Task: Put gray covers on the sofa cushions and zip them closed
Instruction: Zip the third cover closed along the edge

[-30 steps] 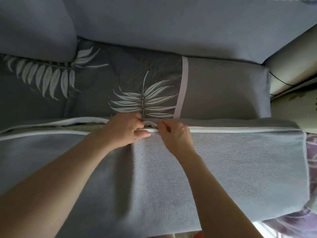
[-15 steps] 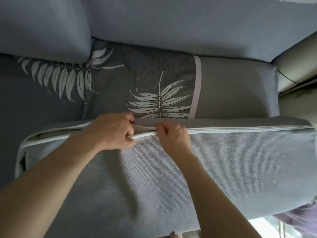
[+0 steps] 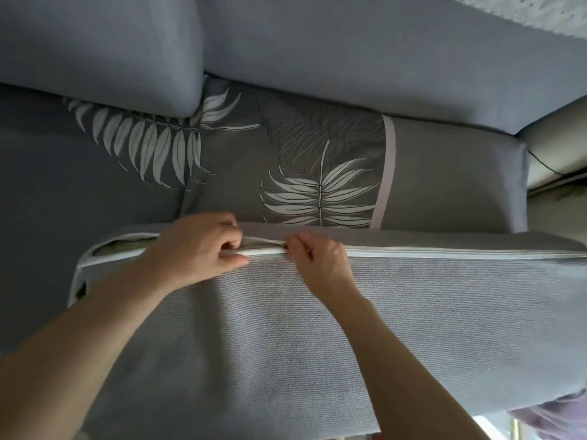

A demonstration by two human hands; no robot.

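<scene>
A long sofa cushion in a gray woven cover (image 3: 286,328) lies across the lower half of the view, its zippered edge facing away from me. The white zipper tape (image 3: 460,253) is closed from the right end up to my right hand (image 3: 320,258), whose fingers pinch the zipper pull. Left of it the zipper gapes open, with greenish cushion filling (image 3: 124,247) showing inside. My left hand (image 3: 200,249) grips the two edges of the cover together just left of the pull.
Beyond the cushion lies a dark gray leaf-print fabric (image 3: 286,166) on the sofa seat. Two gray back cushions (image 3: 349,52) stand behind it. A cream armrest (image 3: 559,154) is at the right. Purple fabric (image 3: 556,420) shows at the bottom right.
The view has shifted so the cushion's open left end shows. Both hands have kept their hold at the zipper, with the closed stretch reaching further left along the cushion.
</scene>
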